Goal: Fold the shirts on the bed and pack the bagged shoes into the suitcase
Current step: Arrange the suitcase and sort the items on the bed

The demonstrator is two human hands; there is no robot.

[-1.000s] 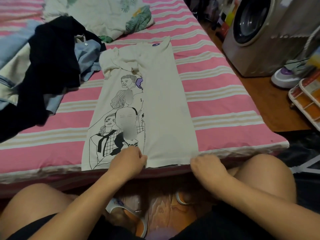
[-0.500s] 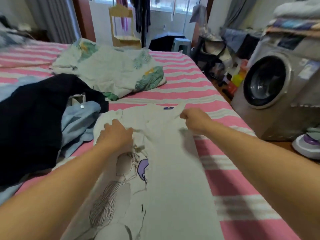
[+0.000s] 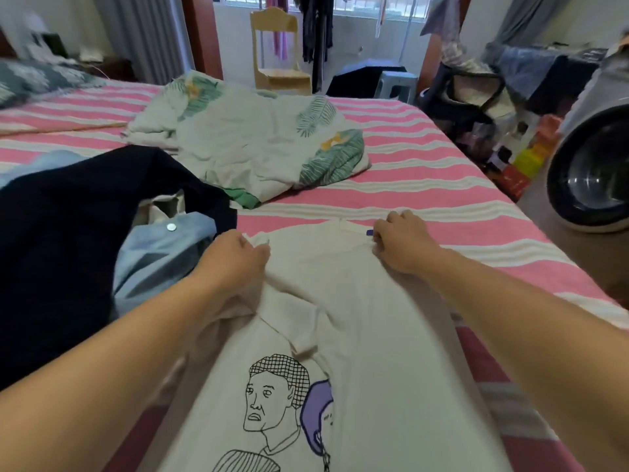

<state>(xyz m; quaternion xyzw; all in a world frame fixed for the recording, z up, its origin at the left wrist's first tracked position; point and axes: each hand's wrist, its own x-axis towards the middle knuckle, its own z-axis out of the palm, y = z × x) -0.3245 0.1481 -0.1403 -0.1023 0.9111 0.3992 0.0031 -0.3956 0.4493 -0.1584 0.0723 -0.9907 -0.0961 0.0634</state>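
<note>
Left hand (image 3: 235, 257) and right hand (image 3: 401, 243) each pinch the soft cream printed shirt (image 3: 357, 318) at its far, crumpled end.

Cream shirt (image 3: 357, 335), printed with black line-drawn figures and one purple patch, a small purple tag at its collar. Bed (image 3: 425, 185) covered in pink with white and beige stripes. Navy garment (image 3: 61, 240) and pale blue denim shirt (image 3: 160, 253) with a silver button toward the left edge. White quilt (image 3: 245, 144) patterned with green leaves and yellow touches near the far edge.
</note>
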